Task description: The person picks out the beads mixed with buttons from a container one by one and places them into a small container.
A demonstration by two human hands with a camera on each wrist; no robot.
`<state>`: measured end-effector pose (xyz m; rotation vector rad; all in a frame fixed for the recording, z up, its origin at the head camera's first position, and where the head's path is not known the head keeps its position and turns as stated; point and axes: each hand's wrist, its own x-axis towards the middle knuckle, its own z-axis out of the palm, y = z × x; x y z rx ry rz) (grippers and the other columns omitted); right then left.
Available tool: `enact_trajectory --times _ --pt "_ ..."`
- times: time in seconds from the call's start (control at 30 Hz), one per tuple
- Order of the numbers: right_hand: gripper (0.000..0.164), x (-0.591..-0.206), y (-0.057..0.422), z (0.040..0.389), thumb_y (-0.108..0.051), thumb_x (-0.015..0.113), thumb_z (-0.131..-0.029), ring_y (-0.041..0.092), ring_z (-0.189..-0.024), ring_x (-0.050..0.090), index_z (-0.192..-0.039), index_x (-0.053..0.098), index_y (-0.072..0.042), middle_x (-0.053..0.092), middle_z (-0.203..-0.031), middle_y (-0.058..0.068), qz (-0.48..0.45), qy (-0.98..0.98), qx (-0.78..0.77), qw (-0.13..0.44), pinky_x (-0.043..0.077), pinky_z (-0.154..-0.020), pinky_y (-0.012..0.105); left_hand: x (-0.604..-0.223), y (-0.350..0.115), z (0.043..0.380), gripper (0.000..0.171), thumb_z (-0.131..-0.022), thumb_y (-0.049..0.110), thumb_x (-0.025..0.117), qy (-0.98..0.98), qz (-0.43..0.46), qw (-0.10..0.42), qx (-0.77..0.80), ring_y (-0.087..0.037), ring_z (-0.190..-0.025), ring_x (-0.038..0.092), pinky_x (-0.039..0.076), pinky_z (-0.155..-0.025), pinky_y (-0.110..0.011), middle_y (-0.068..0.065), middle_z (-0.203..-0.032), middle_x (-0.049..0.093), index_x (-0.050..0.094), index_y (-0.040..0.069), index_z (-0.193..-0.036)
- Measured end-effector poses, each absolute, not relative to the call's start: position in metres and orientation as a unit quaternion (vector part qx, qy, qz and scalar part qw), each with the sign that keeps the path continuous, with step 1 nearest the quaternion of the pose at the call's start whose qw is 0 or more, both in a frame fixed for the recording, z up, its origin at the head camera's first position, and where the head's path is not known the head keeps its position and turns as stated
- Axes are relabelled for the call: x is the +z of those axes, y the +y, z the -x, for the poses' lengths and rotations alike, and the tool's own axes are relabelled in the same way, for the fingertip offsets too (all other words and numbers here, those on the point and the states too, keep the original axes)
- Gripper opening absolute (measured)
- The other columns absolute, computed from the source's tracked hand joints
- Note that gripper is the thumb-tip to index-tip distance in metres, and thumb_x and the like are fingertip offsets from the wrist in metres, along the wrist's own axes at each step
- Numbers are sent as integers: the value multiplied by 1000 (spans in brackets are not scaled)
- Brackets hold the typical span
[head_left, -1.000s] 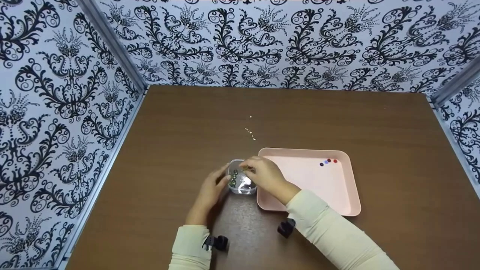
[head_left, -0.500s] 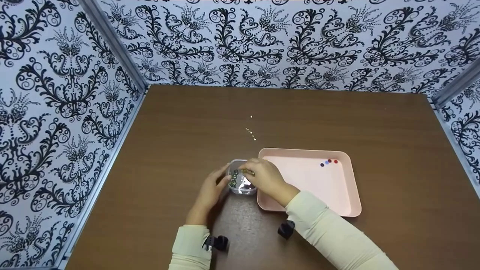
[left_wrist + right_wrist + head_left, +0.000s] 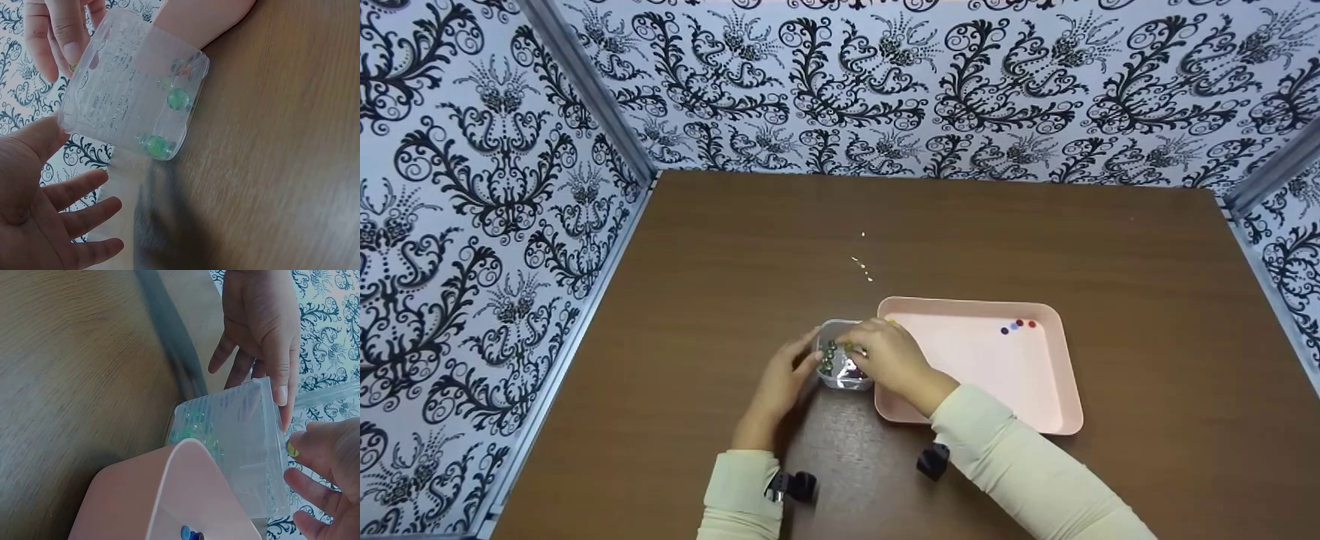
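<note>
Between my hands stands a small clear plastic container [image 3: 835,381], with several green glass marbles [image 3: 178,99] in its left part. My left hand [image 3: 781,377] holds its left rim with thumb and forefinger; the other fingers [image 3: 93,216] spread out below the rim. My right hand [image 3: 891,358] is over the container's right side, pinching a small yellow marble [image 3: 292,449] between thumb and fingertips. The right hand partly covers the container and the near-left part of a pink tray [image 3: 997,375]. A yellow spot [image 3: 892,322] shows at the tray's far left corner, beside my knuckles.
Several small round pieces [image 3: 1015,326], red, blue and dark, lie near the tray's far right corner. The tray stands close to the container's right side. Patterned wall panels [image 3: 870,90] border the brown table [image 3: 720,255] at the back and sides.
My right hand's fingers have shifted slightly over the container, and the yellow piece in them has changed position. A yellow spot has appeared at the tray's far left corner. The left hand stays put.
</note>
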<state>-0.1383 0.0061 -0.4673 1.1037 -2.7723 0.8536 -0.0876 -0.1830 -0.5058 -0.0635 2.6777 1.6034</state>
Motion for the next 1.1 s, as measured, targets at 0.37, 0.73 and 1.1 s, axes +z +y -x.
enact_trajectory --times 0.37,0.73,1.1 --pt "55 -468 13 140 -25 79 -80 29 -141 33 -131 61 -16 49 -145 6 -329 -902 279 -6 26 -108 65 -505 -183 88 43 -98 24 56 864 24 28 502 -41 -135 37 26 -112 -58 -20 -143 48 52 12 -140" --pt "76 -466 21 142 -35 80 -77 30 -144 24 -144 47 -18 38 -153 5 -310 -911 270 6 23 -108 67 -504 -185 92 44 -98 21 56 870 6 25 492 -43 -134 38 26 -111 -59 -24 -142 47 51 9 -140" --pt "91 -462 31 139 -42 82 -72 33 -145 18 -148 40 -16 32 -155 7 -315 -917 246 15 21 -109 66 -504 -190 89 52 -98 24 57 867 28 26 496 -43 -134 39 28 -111 -57 -26 -145 42 42 7 -145"
